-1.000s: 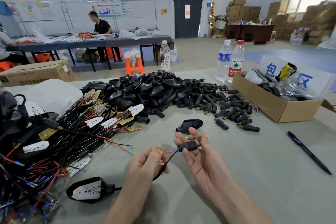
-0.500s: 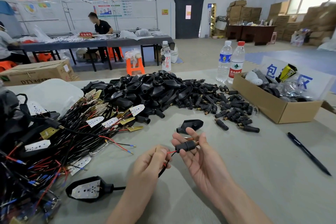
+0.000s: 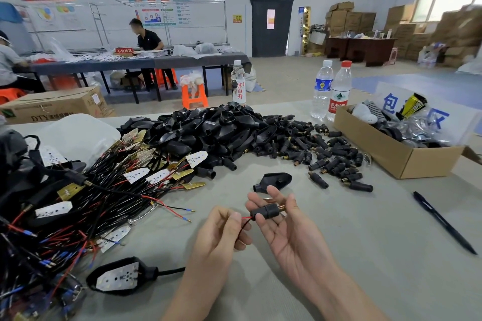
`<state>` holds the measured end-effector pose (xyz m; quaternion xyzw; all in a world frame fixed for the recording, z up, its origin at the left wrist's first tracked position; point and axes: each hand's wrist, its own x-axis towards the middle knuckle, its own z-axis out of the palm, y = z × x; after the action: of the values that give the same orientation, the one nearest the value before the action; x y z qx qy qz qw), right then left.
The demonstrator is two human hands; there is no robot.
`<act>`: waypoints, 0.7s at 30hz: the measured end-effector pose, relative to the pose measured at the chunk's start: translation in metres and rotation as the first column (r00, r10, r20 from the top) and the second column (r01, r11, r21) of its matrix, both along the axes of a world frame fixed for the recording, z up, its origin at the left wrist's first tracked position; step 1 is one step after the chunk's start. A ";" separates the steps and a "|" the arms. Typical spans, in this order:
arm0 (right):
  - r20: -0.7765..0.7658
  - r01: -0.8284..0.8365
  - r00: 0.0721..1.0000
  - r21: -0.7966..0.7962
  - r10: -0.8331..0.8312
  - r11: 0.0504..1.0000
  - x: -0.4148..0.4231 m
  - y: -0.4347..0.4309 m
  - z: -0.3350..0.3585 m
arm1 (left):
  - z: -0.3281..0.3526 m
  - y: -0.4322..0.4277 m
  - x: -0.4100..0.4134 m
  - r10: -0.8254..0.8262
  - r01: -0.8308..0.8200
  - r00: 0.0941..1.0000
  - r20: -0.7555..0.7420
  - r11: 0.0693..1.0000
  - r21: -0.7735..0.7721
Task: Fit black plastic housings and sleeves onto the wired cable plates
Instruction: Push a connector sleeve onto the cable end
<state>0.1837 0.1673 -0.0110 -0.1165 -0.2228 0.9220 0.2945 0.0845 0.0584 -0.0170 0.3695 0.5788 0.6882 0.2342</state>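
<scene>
**Left hand closes in on the sleeve**

Head camera. My marker is the lone housing, which lies by itself on the table.

Just in front of it, nearer me, my right hand lies palm up. Its fingers and thumb are curled round a black sleeve. A brass screw end sticks out of the sleeve on the side away from my left hand.

My left hand is in front of the marker and a bit left. It pinches the red and black wires that run into the sleeve.

A second ago more wire showed between my hands. Now the left hand has come nearer the sleeve, and only a short bit of wire shows. The sleeve has hardly moved.

In front of the marker and well to its left lies a fitted housing with a white plate inside. Its black cable runs toward my left arm. It has not moved.

Left of the marker is the tangle of wired plates. Behind it is the heap of housings, and behind and to the right is the heap of sleeves. Farther right stands a cardboard box. A pen lies right of the marker, nearer me than the box.
</scene>
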 end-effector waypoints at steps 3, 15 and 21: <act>-0.003 -0.013 1.000 -0.018 0.013 1.000 0.000 -0.002 0.000 | -0.001 0.001 0.000 0.001 -0.002 0.999 -0.040 1.000 -0.013; 0.011 0.016 1.000 -0.065 -0.015 0.998 -0.004 -0.001 0.003 | -0.017 0.005 -0.004 0.244 -0.267 0.929 -0.277 0.962 -0.048; 0.019 0.005 1.000 -0.046 -0.005 0.999 -0.004 -0.002 0.001 | -0.020 0.006 -0.006 0.217 -0.269 0.898 -0.382 0.959 -0.089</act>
<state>0.1793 0.1652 -0.0098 -0.1327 -0.2040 0.9250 0.2919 0.0785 0.0643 -0.0374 0.3993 0.7007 0.5883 0.0588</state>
